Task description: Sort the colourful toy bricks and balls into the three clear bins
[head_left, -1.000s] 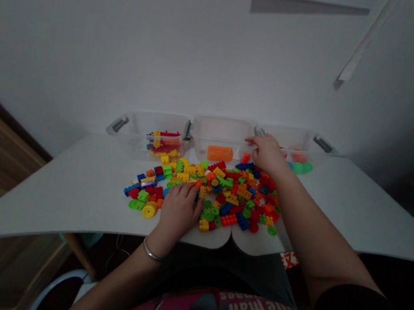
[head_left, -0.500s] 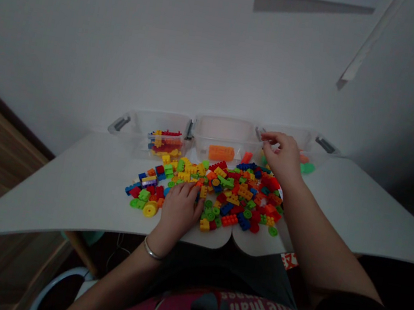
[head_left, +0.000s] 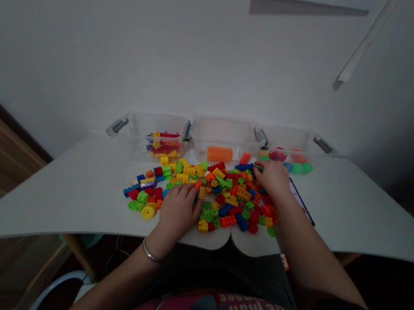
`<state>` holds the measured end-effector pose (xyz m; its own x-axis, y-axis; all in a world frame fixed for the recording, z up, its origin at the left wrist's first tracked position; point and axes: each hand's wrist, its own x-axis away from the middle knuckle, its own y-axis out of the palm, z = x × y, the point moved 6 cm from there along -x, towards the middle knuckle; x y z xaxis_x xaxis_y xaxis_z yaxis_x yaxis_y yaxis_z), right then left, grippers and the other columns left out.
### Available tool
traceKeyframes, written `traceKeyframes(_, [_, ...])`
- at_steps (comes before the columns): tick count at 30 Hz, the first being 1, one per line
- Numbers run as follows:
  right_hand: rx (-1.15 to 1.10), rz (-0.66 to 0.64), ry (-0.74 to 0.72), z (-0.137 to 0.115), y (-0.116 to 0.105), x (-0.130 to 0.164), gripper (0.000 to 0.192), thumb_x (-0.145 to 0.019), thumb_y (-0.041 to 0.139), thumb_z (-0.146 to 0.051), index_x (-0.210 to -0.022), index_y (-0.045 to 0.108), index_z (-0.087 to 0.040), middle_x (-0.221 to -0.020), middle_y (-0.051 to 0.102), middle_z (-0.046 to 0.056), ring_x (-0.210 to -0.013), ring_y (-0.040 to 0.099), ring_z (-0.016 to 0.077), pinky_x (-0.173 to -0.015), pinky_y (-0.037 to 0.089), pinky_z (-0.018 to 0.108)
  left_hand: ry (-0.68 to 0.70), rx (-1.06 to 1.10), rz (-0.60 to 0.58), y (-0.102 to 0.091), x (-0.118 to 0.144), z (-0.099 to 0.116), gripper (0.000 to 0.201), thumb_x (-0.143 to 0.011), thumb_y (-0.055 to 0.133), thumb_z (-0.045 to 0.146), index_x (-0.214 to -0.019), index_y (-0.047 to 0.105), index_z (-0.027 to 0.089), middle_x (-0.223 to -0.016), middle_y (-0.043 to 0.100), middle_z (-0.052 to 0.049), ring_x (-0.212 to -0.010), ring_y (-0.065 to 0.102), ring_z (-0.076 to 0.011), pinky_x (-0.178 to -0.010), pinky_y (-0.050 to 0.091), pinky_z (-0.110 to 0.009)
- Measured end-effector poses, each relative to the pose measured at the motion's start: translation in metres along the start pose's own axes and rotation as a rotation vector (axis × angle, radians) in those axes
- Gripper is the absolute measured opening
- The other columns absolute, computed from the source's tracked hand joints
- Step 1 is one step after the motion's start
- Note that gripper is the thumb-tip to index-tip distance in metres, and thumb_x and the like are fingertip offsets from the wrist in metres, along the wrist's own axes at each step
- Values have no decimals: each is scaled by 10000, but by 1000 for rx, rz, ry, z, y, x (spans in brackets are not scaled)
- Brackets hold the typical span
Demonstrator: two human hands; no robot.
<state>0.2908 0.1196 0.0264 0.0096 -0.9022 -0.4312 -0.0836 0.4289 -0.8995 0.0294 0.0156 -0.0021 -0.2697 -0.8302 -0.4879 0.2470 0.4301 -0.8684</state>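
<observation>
The person's left hand (head_left: 178, 211) lies palm down, fingers loosely spread, on the near edge of the pile of coloured building bricks (head_left: 220, 194), gripping nothing. The right hand (head_left: 272, 178) rests on the pile's far right side, fingers curled down onto the bricks; whether it has pinched one I cannot tell. The pile sits mid-table on the white table (head_left: 66, 189). Behind it stand three clear bins in a row: the left bin (head_left: 155, 133) with mixed bricks, the middle bin (head_left: 222, 141) with an orange block, the right bin (head_left: 291, 148) with round pieces.
</observation>
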Motion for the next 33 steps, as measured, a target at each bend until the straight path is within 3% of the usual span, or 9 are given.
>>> traceKeyframes(12, [-17, -43, 5, -7, 5, -2, 243, -864, 587, -343, -951, 733, -169, -964, 730, 146, -967, 638, 317, -851, 462, 432, -14, -9, 0, -1, 0, 1, 322, -912, 512, 320, -1156, 648, 160, -1211, 668, -121, -1116, 587, -301, -984, 485, -466])
traceKeyframes(22, [-94, -48, -34, -5, 10, -4, 196, -854, 607, -290, -968, 743, -207, -986, 737, 98, -965, 635, 292, -860, 447, 402, 1, 7, 17, -2, -1, 1, 321, -909, 516, 311, -1149, 654, 147, -1199, 670, -140, -1106, 595, -307, -966, 500, -484])
traceKeyframes(33, [-344, 102, 3, -3, -9, -3, 173, -788, 642, -266, -924, 708, -181, -951, 725, 110, -917, 652, 286, -842, 493, 412, -3, 12, 2, 0, 0, 0, 333, -907, 525, 310, -1159, 651, 133, -1208, 665, -141, -1121, 586, -311, -983, 487, -482])
